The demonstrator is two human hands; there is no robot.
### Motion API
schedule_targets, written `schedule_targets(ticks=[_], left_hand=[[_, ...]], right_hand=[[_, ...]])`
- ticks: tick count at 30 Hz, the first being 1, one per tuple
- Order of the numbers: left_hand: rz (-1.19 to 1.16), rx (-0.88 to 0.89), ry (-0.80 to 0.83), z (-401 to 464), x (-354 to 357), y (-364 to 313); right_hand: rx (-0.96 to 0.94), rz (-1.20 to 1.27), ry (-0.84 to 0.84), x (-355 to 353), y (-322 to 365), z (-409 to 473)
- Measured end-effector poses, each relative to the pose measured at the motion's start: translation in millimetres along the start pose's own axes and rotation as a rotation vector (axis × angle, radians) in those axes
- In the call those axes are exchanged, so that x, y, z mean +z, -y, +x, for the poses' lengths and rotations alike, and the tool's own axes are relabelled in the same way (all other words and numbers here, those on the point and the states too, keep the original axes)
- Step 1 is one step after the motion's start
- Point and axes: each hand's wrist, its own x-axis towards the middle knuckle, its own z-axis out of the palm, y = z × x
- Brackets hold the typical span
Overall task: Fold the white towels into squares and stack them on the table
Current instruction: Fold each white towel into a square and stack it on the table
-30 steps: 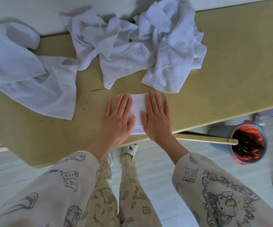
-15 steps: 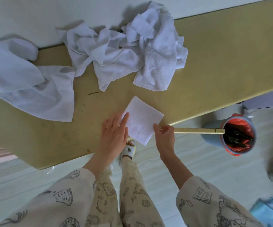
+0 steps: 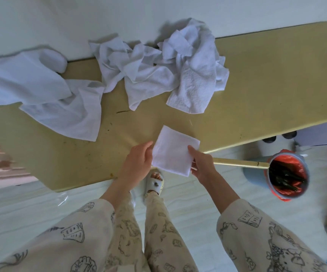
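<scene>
A: Where is the folded towel [image 3: 173,153]?

B: At the near edge of the yellow worktop [image 3: 266,91], a little right of the middle. It is a small white square, turned at an angle, and its near corner hangs out past the edge.

A: Who has it?

B: Both hands. The right hand [image 3: 203,165] has its grip closed on the towel's right side, thumb on top and the other fingers underneath. The left hand [image 3: 138,163] meets the left side; its fingers lie against that edge, but I cannot tell whether they close round it or only touch it.

A: And the rest of the towels?

B: Unfolded. A crumpled heap [image 3: 164,69] lies at the far side against the wall, about the middle of the worktop. Another loose towel [image 3: 41,99] sprawls at the far left, well apart from the folded one.

A: Anything off the worktop?

B: A blue bin [image 3: 257,173] lined with a red bag stands on the floor to the right, just beside a yellow bar [image 3: 239,163] under the worktop. Patterned sleeves, trousers and a pale slipper [image 3: 155,183] show in the near part.
</scene>
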Motion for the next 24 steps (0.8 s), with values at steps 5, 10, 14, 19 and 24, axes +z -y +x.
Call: schedule_targets(ticks=[5,10,14,19,24], left_hand=[[-0.154,-0.195,-0.082,-17.4,-29.1,3.3],[-0.217,-0.258,-0.195,-64.8,-80.6,17.9],[-0.264,-0.268,-0.393,-132.4,-122.4,38.3],[-0.323,-0.349,-0.634,-261.2,-152.4,67.7],[-0.42,-0.552,-0.937,-432.4,-148.9,106.6]], right_hand=[[-0.106,-0.106,0.115,20.5,21.9,-26.8],[-0.612,-0.705,0.077,61.9,31.2,-65.2],[-0.963,-1.186,0.087,110.0,22.7,-126.1],[-1.248,-1.37,0.345,166.0,-34.1,-220.5],[-1.502,-1.439,0.722,214.3,-149.9,-322.0]])
